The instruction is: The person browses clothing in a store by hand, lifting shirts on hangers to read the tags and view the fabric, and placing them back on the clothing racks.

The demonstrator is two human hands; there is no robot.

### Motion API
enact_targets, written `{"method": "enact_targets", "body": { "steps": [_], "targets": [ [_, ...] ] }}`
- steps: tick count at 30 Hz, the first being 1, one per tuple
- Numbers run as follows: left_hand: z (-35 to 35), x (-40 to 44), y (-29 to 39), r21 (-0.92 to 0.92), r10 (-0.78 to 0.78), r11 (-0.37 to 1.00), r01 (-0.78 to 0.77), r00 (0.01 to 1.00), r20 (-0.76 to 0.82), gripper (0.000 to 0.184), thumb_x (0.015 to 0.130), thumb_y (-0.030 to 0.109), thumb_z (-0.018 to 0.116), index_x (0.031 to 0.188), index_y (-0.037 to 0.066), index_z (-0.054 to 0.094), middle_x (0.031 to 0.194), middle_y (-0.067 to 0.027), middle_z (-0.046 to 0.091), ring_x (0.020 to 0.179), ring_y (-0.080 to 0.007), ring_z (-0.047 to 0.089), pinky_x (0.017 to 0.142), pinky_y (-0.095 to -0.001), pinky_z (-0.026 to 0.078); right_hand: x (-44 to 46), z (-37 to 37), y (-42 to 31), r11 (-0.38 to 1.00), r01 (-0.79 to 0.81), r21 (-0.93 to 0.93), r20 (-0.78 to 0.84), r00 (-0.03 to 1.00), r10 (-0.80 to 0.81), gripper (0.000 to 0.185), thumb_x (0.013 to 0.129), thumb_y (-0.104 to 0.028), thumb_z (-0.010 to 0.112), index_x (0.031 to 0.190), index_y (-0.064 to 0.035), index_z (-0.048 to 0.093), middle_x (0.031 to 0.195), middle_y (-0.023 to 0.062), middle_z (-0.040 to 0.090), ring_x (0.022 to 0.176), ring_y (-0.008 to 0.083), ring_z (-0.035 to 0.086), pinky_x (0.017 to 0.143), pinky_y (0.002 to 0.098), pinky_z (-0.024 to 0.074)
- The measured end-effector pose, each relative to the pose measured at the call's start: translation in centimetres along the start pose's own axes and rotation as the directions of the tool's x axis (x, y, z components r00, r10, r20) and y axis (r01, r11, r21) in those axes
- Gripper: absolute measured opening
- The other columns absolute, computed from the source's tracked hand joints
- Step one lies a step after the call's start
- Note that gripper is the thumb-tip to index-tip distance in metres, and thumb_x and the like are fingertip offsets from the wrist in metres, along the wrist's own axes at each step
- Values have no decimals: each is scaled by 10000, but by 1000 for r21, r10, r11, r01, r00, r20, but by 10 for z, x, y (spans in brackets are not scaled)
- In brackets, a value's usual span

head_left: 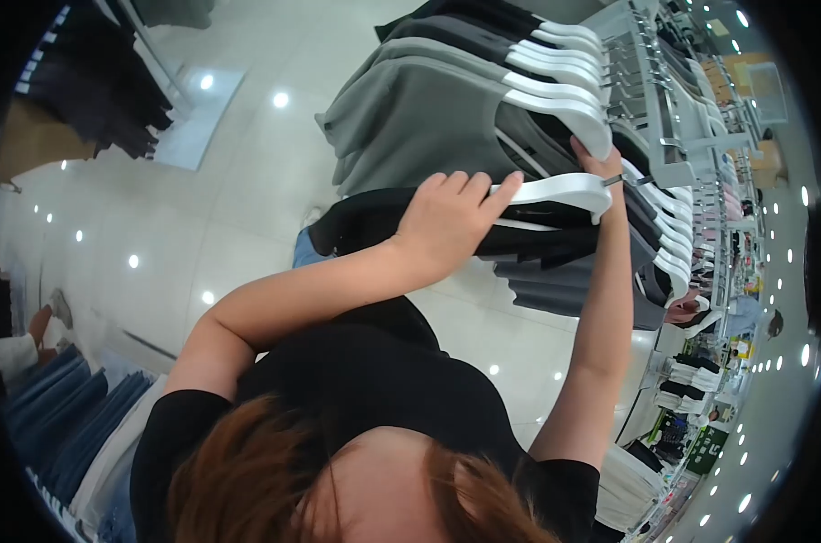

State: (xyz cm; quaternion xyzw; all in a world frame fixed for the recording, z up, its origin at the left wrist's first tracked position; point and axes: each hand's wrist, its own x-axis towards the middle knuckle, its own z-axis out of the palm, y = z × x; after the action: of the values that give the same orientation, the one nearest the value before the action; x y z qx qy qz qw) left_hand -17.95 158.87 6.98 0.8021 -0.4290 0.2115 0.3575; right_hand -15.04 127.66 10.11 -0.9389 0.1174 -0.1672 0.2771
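My left hand is closed over the shoulder end of a white hanger that carries a black garment. That hanger's hook reaches toward the metal rack on the right. My right hand is raised beside the hook, against the lower end of another white hanger; its fingers are partly hidden there. Grey-green tops hang just beyond the black garment, with darker tops farther along. Dark grey garments hang below the black one, near my right forearm.
Dark clothes hang on a stand at the upper left, beside a cardboard box. Jeans hang at the lower left, near another person's foot. More racks of clothes run down the right side. The floor is shiny tile.
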Motion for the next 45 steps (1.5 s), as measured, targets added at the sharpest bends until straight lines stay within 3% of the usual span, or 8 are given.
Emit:
{"method": "enact_targets", "body": {
  "steps": [4, 6, 10, 18, 26, 32, 33, 45],
  "targets": [
    [-5, 6, -19, -59, 34, 998, -32, 999, 32, 568, 689, -25, 495, 1244, 96, 490, 823, -60, 506, 686, -226, 482, 614, -329, 382, -8, -11, -18, 980, -37, 196, -117, 991, 61, 418, 732, -211, 720, 1069, -8, 579, 1001, 116, 627, 887, 196, 583, 788, 301, 441],
    [-6, 14, -30, -76, 59, 995, -56, 998, 33, 577, 681, -46, 480, 1235, 110, 505, 828, -64, 515, 704, -238, 489, 629, -339, 387, -7, -27, -4, 998, 4, 69, -179, 984, 8, 349, 777, -198, 672, 1059, -9, 592, 964, 74, 628, 902, 162, 564, 805, 289, 435],
    [-4, 32, -53, -100, 107, 990, -103, 993, 41, 558, 676, -81, 464, 1186, 125, 556, 860, -73, 563, 745, -246, 519, 674, -343, 390, -17, -53, -2, 971, -2, 241, -111, 993, 30, 362, 735, -158, 681, 1032, 20, 573, 946, 108, 627, 866, 172, 566, 786, 292, 433],
    [1, 72, -82, -86, 215, 973, -212, 976, 27, 472, 674, -113, 462, 1068, 93, 621, 961, -105, 624, 899, -273, 567, 809, -338, 414, -43, -73, -4, 966, -188, 178, -33, 980, 196, 370, 752, -174, 671, 1073, -19, 569, 975, 63, 624, 904, 141, 557, 829, 276, 411],
    [4, 78, -84, -71, 214, 974, -215, 976, -32, 430, 674, -109, 445, 1013, 80, 629, 917, -80, 616, 848, -247, 561, 785, -331, 403, -84, -93, 11, 884, -339, 320, -5, 933, 360, 244, 772, -206, 658, 954, -64, 580, 688, -55, 480, 576, 40, 361, 540, 195, 299],
    [9, 74, -81, -62, 220, 973, -221, 975, -17, 456, 681, -117, 451, 1054, 91, 611, 909, -78, 609, 837, -247, 555, 777, -326, 406, -147, -70, 42, 959, -261, 114, -135, 952, 275, 340, 752, -145, 671, 1039, 5, 567, 902, 80, 629, 828, 137, 555, 767, 287, 434],
    [9, 74, -79, -73, 217, 974, -217, 976, -10, 455, 683, -115, 455, 1056, 92, 611, 907, -78, 607, 837, -246, 554, 776, -325, 407, -162, -65, 46, 949, -296, 110, -179, 933, 312, 349, 715, -159, 686, 1007, 2, 583, 935, 173, 636, 886, 293, 609, 780, 339, 450],
    [23, 61, -71, 77, 233, 971, -224, 964, -126, 527, 660, -82, 510, 1150, 102, 576, 834, -63, 542, 781, -228, 512, 713, -333, 368, -322, -93, 57, 814, -530, -236, -226, 845, 485, 355, 665, -101, 684, 999, -42, 577, 901, 183, 634, 883, 363, 591, 752, 383, 459]
  ]
}}
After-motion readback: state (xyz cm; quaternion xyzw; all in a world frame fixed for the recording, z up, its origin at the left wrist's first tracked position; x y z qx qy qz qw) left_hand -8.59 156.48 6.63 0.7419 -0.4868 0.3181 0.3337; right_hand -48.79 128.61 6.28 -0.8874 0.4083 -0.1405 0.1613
